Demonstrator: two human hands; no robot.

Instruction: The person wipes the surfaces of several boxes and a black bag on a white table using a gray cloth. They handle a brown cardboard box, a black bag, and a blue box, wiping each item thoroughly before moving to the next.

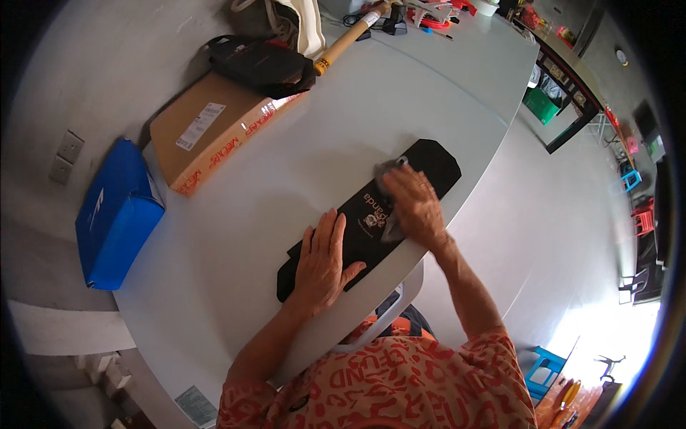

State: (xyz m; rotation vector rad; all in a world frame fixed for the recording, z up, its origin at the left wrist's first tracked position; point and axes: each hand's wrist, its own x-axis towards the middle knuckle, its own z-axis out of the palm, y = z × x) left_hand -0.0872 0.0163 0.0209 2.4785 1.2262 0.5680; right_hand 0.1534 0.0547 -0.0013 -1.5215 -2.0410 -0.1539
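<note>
A long black flat folded piece (357, 229), perhaps a fabric bag or cover with a light printed logo, lies slantwise on the light grey table. My left hand (323, 268) rests flat on its near left end, fingers stretched and thumb apart. Toward the far right end, my right hand (414, 207) presses a thin dark grey cloth (391, 232) against the black surface. That hand is slightly blurred, and its palm hides most of the cloth.
Against the wall stand a brown cardboard box (187, 136) with a black bag (261, 66) on it and a blue box (120, 214). A cardboard tube (350, 37) lies at the back. The table's right edge (486, 168) runs close to my right hand.
</note>
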